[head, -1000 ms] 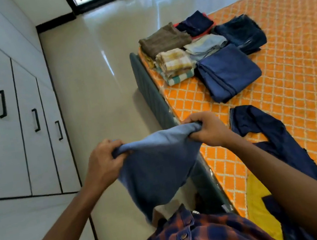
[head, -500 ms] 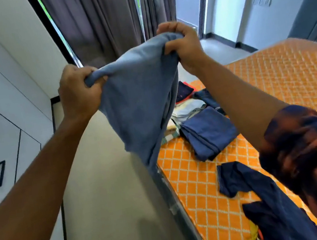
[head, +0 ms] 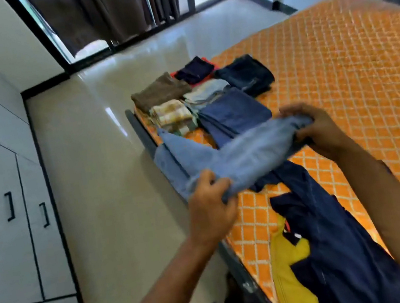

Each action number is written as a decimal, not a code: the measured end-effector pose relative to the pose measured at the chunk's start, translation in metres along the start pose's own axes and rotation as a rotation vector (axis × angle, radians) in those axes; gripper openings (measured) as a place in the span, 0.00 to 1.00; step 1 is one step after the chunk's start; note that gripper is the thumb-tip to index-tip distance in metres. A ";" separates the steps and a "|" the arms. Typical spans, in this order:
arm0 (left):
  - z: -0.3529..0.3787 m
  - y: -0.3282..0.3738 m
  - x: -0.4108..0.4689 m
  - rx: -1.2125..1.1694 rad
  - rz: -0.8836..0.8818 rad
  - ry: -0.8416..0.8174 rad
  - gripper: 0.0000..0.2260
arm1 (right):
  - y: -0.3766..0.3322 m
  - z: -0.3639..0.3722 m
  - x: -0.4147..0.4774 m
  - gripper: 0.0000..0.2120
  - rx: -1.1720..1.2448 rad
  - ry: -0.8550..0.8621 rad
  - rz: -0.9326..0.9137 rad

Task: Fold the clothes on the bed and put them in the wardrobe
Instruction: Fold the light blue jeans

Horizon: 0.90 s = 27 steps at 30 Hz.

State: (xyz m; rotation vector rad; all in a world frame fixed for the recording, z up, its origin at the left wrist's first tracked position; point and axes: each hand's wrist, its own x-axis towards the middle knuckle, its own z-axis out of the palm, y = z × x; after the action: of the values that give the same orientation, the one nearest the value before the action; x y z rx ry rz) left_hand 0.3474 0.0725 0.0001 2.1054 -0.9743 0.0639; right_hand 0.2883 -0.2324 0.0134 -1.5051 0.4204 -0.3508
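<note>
A light blue garment (head: pixel 237 157) is stretched between my two hands over the near left edge of the bed (head: pixel 354 67). My left hand (head: pixel 211 202) grips its near end, and my right hand (head: pixel 318 131) grips the far end; one loose part lies toward the bed's edge. Behind it sit several folded clothes: a blue pile (head: pixel 233 112), a checked one (head: pixel 172 113), a brown one (head: pixel 158 92) and a dark pile (head: pixel 247 74). An unfolded navy garment (head: pixel 331 232) and a yellow one (head: pixel 291 284) lie on the bed by my right arm.
The white wardrobe (head: pixel 0 200) with black handles stands shut along the left wall. A glossy tiled floor (head: pixel 110 192) separates it from the bed. Curtains and a glass door (head: pixel 117 11) are at the far end.
My hands have come down from head height and laid the light blue garment toward the bed. My view has tilted down from the curtains to the bed.
</note>
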 end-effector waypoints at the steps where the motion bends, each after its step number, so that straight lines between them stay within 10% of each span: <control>1: 0.022 -0.002 -0.024 -0.036 -0.056 -0.080 0.02 | 0.028 -0.012 -0.024 0.32 -0.054 0.028 0.081; 9: 0.138 0.018 -0.206 -0.229 -0.354 -0.580 0.04 | 0.145 -0.064 -0.207 0.27 -0.520 -0.003 0.553; 14: 0.160 0.063 -0.281 -0.244 -0.481 -0.680 0.06 | 0.163 -0.100 -0.284 0.29 -0.779 -0.288 0.675; 20: 0.184 0.074 -0.327 -0.204 -0.592 -1.187 0.14 | 0.228 -0.132 -0.337 0.23 -1.155 -0.736 0.998; 27: 0.234 -0.035 -0.282 -0.083 -0.896 -0.608 0.33 | 0.291 -0.079 -0.271 0.22 -1.025 -0.155 0.642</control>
State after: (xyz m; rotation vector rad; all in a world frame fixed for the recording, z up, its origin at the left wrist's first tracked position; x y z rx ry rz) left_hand 0.1104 0.1007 -0.2802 2.3338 -0.2461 -1.0869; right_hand 0.0021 -0.1622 -0.2648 -2.2291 1.0124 0.5844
